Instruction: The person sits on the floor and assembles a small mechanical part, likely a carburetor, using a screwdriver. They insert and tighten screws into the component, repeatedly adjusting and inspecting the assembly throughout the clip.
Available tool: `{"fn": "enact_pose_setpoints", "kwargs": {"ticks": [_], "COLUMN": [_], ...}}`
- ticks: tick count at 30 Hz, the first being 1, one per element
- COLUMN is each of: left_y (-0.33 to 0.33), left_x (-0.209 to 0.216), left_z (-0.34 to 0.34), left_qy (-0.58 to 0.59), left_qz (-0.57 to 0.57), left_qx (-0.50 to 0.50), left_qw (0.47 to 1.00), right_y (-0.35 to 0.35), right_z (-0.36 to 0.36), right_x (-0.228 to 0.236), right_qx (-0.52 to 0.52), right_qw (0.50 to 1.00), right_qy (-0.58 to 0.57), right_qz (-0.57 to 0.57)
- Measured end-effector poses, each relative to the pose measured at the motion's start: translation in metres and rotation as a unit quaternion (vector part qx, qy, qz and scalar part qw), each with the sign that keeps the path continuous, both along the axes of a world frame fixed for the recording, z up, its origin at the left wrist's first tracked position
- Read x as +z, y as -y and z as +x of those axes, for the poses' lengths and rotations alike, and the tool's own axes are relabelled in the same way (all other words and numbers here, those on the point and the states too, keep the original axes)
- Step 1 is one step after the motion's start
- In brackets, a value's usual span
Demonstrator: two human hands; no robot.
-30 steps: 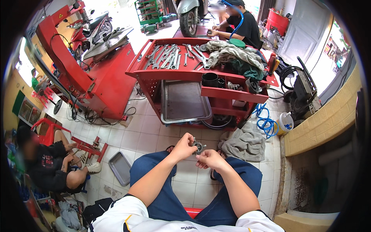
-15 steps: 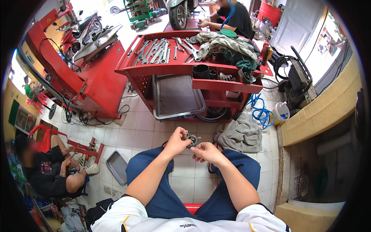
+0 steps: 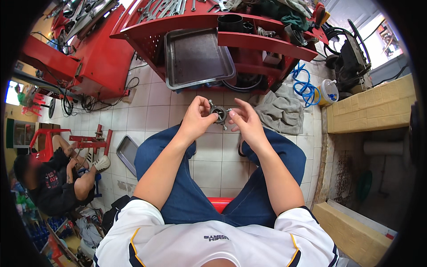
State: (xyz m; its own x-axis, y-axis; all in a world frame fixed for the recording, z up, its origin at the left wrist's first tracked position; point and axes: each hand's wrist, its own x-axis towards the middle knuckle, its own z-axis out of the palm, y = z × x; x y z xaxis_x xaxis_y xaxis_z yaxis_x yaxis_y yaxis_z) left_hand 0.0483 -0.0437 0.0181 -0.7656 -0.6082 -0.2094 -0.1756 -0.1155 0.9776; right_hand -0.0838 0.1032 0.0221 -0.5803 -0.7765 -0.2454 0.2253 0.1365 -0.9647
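Observation:
My left hand (image 3: 198, 116) grips a dark metal ring with bolts sticking out of its rim (image 3: 218, 115), held above the floor between my knees. Its thumb presses on the ring's near left side, and the fingers curl behind. Something thin and light shows inside the ring's opening. My right hand (image 3: 246, 121) is beside the ring's right side, thumb and fingers spread. Its thumb is close to the bolt on that side; I cannot tell whether they touch.
Ahead is a red tool trolley (image 3: 262, 44) with wrenches (image 3: 167, 9) on top and a metal tray (image 3: 195, 58) below. A grey cloth (image 3: 282, 111) and blue hose (image 3: 304, 86) lie right. A smaller tray (image 3: 127, 153) and a seated person (image 3: 53, 187) are left.
The view has tipped down, so the trolley sits higher in it. My right hand's fingers have spread and drawn back from the ring, which now shows more fully in my left hand.

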Motion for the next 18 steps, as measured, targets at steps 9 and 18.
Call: {"fn": "enact_pose_setpoints", "kwargs": {"ticks": [9,18], "left_y": [-0.004,-0.006], "left_x": [0.003,0.006], "left_z": [0.005,0.004], "left_qy": [0.008,0.033], "left_qz": [0.049,0.007], "left_qx": [-0.024,-0.008], "left_qw": [0.998,0.999], "right_y": [0.002,0.003], "right_z": [-0.001,0.003], "right_x": [-0.009,-0.013], "right_qx": [0.016,-0.01], "right_qw": [1.0,0.998], "right_qy": [0.02,0.044], "right_qz": [-0.017,-0.041]}}
